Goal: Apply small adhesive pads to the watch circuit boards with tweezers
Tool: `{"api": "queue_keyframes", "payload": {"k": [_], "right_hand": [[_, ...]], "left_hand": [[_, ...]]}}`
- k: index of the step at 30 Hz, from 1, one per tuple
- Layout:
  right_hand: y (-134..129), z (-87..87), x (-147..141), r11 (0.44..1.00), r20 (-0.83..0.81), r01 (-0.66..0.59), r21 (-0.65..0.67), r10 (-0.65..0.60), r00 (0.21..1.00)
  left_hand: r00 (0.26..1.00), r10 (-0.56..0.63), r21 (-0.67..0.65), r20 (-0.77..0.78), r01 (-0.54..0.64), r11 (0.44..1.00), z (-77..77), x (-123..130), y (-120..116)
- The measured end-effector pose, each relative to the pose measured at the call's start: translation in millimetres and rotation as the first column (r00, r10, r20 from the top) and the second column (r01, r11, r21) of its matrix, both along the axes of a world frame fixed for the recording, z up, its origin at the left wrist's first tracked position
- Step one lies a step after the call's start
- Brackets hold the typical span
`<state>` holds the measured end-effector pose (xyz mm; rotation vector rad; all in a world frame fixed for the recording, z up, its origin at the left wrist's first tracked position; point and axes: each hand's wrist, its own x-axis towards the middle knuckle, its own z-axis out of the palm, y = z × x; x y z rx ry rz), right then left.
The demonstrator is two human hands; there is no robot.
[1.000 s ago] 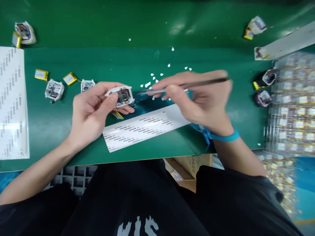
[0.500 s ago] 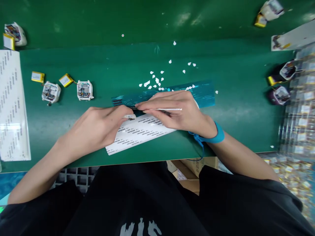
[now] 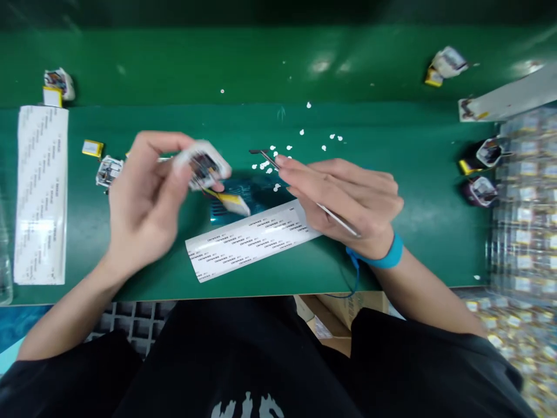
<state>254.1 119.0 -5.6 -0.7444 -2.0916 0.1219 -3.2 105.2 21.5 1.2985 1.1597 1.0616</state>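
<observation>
My left hand (image 3: 141, 206) is raised over the mat, fingers closed around a small white device housing (image 3: 221, 167) with an exposed circuit board. From it hangs a silver-and-yellow battery pack (image 3: 235, 203). My right hand (image 3: 354, 194) grips metal tweezers (image 3: 337, 220) like a pen. At the tweezers' tip is a small dark strip (image 3: 256, 151), just right of the housing and apart from it. Below the hands lie a blue film (image 3: 221, 216) and a white printed sheet (image 3: 248, 244), the film partly hidden. A blue wrist strap (image 3: 389, 254) circles my right wrist.
White round bits (image 3: 301, 132) are scattered beyond the hands. Another open housing (image 3: 108, 171) lies left, partly covered by my hand. Printed sheets (image 3: 41, 197) lie far left. Dark housings (image 3: 481, 191) and stacked clear trays (image 3: 522, 232) stand right. The table edge (image 3: 174, 299) runs near my body.
My left hand has lifted the housing up and left off the sheet, its battery now showing. My right hand has moved right, and a dark strip now shows at the tweezers' tip.
</observation>
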Motion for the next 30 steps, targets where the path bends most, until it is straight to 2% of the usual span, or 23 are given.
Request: {"api": "queue_keyframes", "payload": {"k": [1, 2, 6, 10, 14, 17, 20, 23, 27, 30], "right_hand": [[-2.5, 0.8, -1.0, 1.000, -0.004, -0.010, -0.019, 0.010, 1.000], [-4.9, 1.1, -1.6, 0.999, -0.006, -0.019, -0.041, 0.018, 1.000], [-11.8, 0.9, -1.2, 0.989, -0.047, -0.078, -0.126, 0.073, 0.996], [-18.5, 8.0, 0.0, 0.975, 0.052, -0.097, -0.198, 0.110, 0.993], [-23.5, 16.7, -2.0, 0.971, 0.135, -0.161, -0.179, 0.186, 0.973], [-24.4, 17.6, -5.8, 0.971, 0.134, -0.194, -0.139, 0.213, 0.968], [-24.9, 15.6, -10.7, 0.977, 0.173, -0.187, -0.105, 0.203, 0.964], [-25.7, 14.2, -15.3, 0.978, 0.210, -0.160, -0.130, 0.185, 0.960], [-25.2, 15.4, -20.7, 0.983, 0.197, -0.163, -0.086, 0.177, 0.964], [-25.0, 16.9, -24.4, 0.984, 0.206, -0.122, -0.128, 0.147, 0.967]], "left_hand": [[0.993, 0.056, -0.051, 0.107, -0.051, 0.997, -1.7, -0.9, 3.1], [0.982, 0.064, -0.100, 0.177, -0.047, 0.994, -4.2, -2.0, 6.7], [0.955, 0.006, -0.334, 0.297, 0.098, 0.937, -15.1, -4.0, 15.2], [0.964, 0.012, -0.315, 0.265, 0.075, 0.946, -16.8, -1.7, 9.8], [0.964, 0.009, -0.315, 0.265, 0.077, 0.946, -15.2, 1.3, 3.6], [0.961, 0.084, -0.332, 0.265, 0.009, 0.943, -16.4, 4.9, 1.5], [0.951, 0.168, -0.357, 0.259, -0.067, 0.932, -18.7, 8.3, -0.4], [0.935, 0.234, -0.397, 0.267, -0.115, 0.911, -19.5, 10.5, -3.0], [0.928, 0.237, -0.410, 0.288, -0.104, 0.906, -18.3, 13.5, -6.7], [0.924, 0.236, -0.414, 0.301, -0.096, 0.905, -17.7, 16.1, -9.0]]}}
